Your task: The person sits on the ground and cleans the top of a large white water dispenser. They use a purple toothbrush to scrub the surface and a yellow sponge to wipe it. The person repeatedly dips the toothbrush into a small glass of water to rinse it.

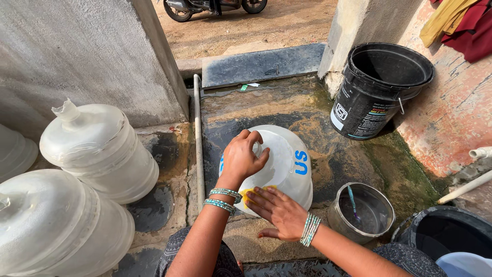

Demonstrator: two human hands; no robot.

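My one head cam looks steeply down from above, close on both forearms at a wet concrete floor (328, 154), facing fwd toward a dirt yard (266, 25) at frame top.

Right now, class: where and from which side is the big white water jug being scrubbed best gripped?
At its neck, from above, as the left hand does: the white jug is wide, smooth and rounded, so only the narrow neck fits a grip. The right hand presses a yellow scrubber against its side.
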